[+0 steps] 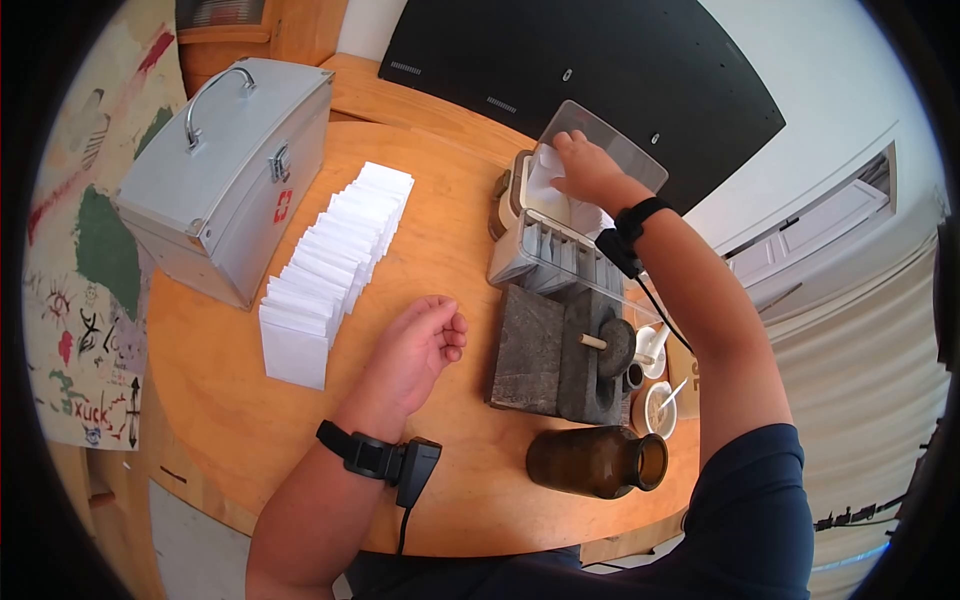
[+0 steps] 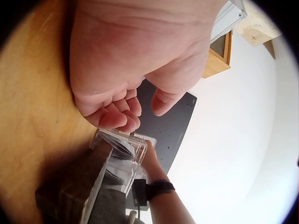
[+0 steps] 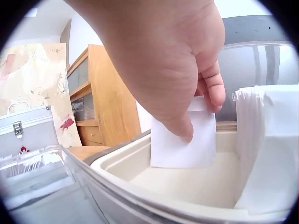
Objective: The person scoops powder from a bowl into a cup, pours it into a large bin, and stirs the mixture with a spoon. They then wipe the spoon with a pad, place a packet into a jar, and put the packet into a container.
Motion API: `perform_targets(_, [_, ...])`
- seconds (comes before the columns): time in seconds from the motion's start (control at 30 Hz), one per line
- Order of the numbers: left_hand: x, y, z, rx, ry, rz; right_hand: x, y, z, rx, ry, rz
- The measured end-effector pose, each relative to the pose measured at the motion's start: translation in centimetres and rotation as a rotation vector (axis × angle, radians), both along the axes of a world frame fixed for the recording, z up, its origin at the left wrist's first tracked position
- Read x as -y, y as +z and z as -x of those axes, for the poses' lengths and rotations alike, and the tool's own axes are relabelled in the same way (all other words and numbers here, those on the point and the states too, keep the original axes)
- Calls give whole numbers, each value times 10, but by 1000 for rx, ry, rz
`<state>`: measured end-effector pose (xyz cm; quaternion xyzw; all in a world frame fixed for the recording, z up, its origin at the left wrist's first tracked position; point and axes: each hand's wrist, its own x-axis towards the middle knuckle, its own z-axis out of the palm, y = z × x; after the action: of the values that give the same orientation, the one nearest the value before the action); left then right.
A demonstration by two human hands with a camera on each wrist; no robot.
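Observation:
My right hand [image 1: 590, 175] reaches into the cream-lined box [image 3: 187, 189] at the back of the table. Thumb and fingers pinch a small white paper envelope [image 3: 180, 147], which hangs upright inside it. A packed stack of similar white envelopes [image 3: 259, 144] stands at the box's other end. Behind rises a clear lid [image 1: 640, 165], tilted up. Over the table, my left hand [image 1: 410, 350] hovers with its fingers loosely curled and holds nothing. Beyond it, a long row of white envelopes [image 1: 330, 260] leans in overlapping order on the wooden table [image 1: 440, 240].
A silver first-aid case [image 1: 220, 180] stands at the left. Before the cream-lined box are a clear divided box [image 1: 550, 255] of packets and a dark stone block [image 1: 530, 350] with a grinding wheel [image 1: 618, 350]. Nearer lie a brown glass jar [image 1: 585, 462] and a white bowl [image 1: 655, 410].

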<state>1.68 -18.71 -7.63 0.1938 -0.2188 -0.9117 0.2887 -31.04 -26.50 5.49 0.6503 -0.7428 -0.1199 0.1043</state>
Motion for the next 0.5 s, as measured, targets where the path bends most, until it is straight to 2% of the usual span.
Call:
perform_targets(0.2, [0, 0, 0, -6, -3, -1, 0, 3, 4, 51, -29, -9])
perform_targets(0.5, [0, -1, 1, 2, 1, 4, 2, -2, -9, -50, -87, -68])
